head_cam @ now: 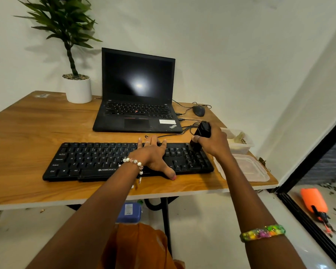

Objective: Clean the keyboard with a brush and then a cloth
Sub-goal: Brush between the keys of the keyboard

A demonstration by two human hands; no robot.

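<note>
A black Zebronics keyboard [97,162] lies across the front of the wooden table [37,129]. My left hand [153,156] lies flat on its middle keys with the fingers spread and straight, thumb at the front edge. My right hand [213,142] grips a black brush [201,135] and holds it upright, its lower end down on the keys at the keyboard's right end. No cloth is visible.
An open black laptop [138,94] stands behind the keyboard, with a mouse [199,110] and cables to its right. A potted plant [78,88] is at the back left. Two plastic containers [246,166] sit at the table's right edge.
</note>
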